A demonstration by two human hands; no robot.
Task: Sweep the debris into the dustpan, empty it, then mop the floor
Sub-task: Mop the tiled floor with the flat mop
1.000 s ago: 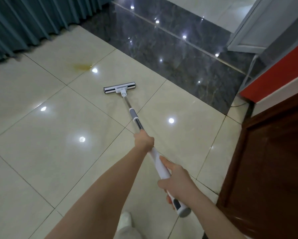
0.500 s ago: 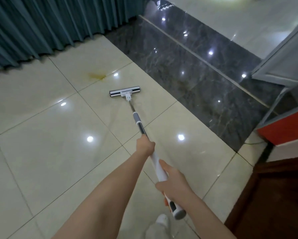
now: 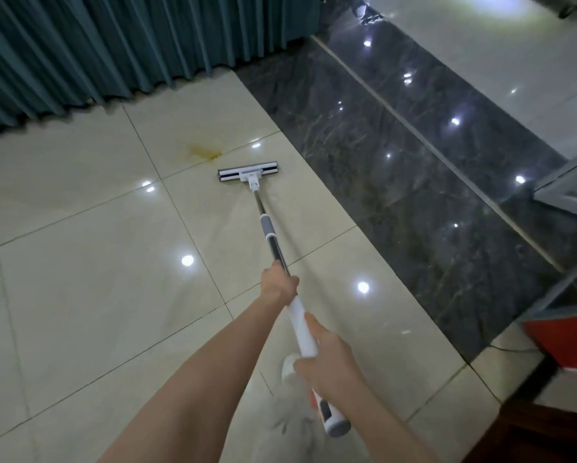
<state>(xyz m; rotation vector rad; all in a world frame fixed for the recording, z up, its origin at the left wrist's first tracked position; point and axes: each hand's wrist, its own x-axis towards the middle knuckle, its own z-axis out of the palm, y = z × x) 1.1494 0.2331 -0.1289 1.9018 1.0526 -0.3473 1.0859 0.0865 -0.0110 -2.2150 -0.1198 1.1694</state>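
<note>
Grip: left hand [image 3: 278, 282] wrapped round the mop handle [image 3: 270, 238] at mid-shaft, right hand [image 3: 330, 365] wrapped round its white section near the butt end. Mop head [image 3: 248, 174]: flat on the cream floor [image 3: 96, 279], nearer the yellow stain [image 3: 205, 151] than a second ago, just short of it; mopping judged under way. Room: open tile to the left; curtain [image 3: 113, 45] beyond the stain, dark marble strip [image 3: 397, 195] to the right, red cabinet [image 3: 567, 342] further right.

Glossy cream tiled floor [image 3: 80, 295], dark marble strip [image 3: 397, 168] to the right, teal pleated curtain [image 3: 113, 45] beyond
</note>
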